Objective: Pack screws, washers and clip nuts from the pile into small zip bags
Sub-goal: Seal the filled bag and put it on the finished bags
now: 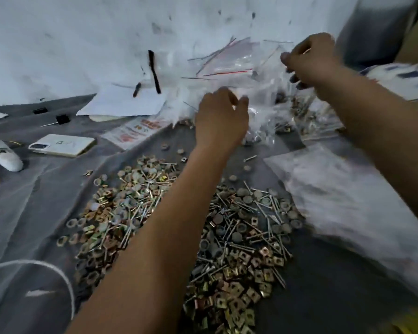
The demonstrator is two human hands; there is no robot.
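A wide pile of screws, washers and brass-coloured clip nuts (241, 227) lies on grey cloth in front of me. Beyond it sits a heap of clear zip bags (229, 63), some filled with hardware (309, 116). My left hand (221, 121) reaches over the pile to the near edge of that heap, its fingers curled around clear plastic. My right hand (309, 61) is raised at the heap's right side, fingers pinched on a bag; motion blur hides the exact grip. A flat stack of empty bags (343, 189) lies to the right of the pile.
A phone (62, 144) lies at left on the cloth. White papers with a pen (123, 102), a printed leaflet (135, 131) and black clips (62, 118) lie near the white wall. A white cord (58, 273) curves at lower left.
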